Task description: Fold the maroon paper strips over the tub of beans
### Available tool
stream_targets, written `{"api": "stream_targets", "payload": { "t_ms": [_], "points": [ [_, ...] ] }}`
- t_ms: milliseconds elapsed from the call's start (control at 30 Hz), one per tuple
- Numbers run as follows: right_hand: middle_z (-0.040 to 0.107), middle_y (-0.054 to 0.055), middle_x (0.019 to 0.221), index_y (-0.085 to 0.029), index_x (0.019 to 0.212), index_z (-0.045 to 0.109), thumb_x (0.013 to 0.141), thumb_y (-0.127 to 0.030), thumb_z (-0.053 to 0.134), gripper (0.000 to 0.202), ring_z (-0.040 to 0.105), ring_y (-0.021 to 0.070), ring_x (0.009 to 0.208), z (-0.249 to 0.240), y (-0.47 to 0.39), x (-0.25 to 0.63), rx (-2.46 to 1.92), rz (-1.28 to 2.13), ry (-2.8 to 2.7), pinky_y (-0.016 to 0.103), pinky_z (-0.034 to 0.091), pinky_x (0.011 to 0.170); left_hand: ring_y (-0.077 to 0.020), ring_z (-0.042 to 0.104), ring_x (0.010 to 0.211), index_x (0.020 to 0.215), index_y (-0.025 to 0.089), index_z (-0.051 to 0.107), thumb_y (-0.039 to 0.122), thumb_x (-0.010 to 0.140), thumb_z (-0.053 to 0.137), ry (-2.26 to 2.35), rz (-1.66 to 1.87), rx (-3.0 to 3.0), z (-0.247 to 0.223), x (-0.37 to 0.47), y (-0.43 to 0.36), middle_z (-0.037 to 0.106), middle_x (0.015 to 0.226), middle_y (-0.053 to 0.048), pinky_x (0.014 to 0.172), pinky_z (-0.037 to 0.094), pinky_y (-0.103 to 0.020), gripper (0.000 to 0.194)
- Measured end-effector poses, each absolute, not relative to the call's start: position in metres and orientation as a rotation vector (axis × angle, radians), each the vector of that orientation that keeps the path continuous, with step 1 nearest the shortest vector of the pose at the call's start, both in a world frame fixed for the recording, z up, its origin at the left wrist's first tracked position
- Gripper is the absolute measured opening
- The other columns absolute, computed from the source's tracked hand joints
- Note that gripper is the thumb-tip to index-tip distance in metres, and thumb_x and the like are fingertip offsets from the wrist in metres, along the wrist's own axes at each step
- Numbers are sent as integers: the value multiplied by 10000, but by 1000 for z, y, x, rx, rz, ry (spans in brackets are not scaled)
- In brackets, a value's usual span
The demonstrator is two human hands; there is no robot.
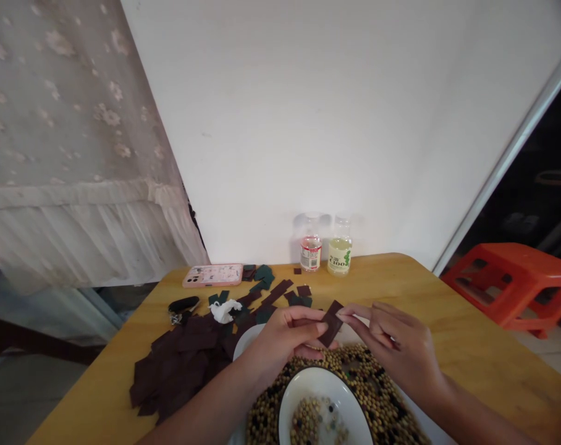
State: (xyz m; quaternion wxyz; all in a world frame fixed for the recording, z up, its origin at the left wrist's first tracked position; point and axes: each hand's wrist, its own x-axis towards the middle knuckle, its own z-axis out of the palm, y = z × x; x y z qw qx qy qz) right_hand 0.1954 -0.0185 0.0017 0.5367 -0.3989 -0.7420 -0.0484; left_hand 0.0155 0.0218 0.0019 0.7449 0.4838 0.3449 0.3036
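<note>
Dark maroon strip [331, 322]: flat, rectangular, thin, matte; long axis tilted, upper end away from the person, lower end toward the left thumb. Left hand [287, 337] pinches its lower end, fingers closed on it. Right hand [392, 346] nips the upper edge between thumb and forefinger, remaining fingers loosely curled. Directly beneath the fingers: round tan beads [377, 389] and a glossy white bowl [324, 402].

The white bowl [324, 402] and the heap of beads [377, 395] were cut off by the lower edge. The bottle labels [339, 262] were too small to read. Both hands [290, 337] covered parts of the dark card [331, 322], and the red stool [516, 284] ran off the right edge.
</note>
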Motion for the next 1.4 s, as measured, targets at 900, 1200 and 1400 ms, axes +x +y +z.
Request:
{"api": "stream_targets", "payload": {
  "t_ms": [900,1200,1400],
  "points": [
    [498,-43,450,-217,521,275,823,-137,567,428,563,110,446,2,-18,196,-959,-118,-1778,210,428,444,-167,666,699,931,151,655,318,643,726,734,539,1092,3,14,21,682,719,-47,591,492,-210,340],
    [523,-37,456,-209,527,272,808,-117,587,432,644,148,584,-1,-18,198,-949,-76,-1785,206,418,461,-156,666,664,930,142,654,289,660,718,756,566,1088,4,16,20,679,688,-43,553,483,-190,314],
    [576,-24,525,-212,520,249,819,-123,570,448,651,138,595,-3,-17,197,-934,41,-1801,204,430,474,-159,664,667,888,155,641,307,619,754,804,704,984,4,16,23,679,687,-28,562,493,-203,329]
  ]
}}
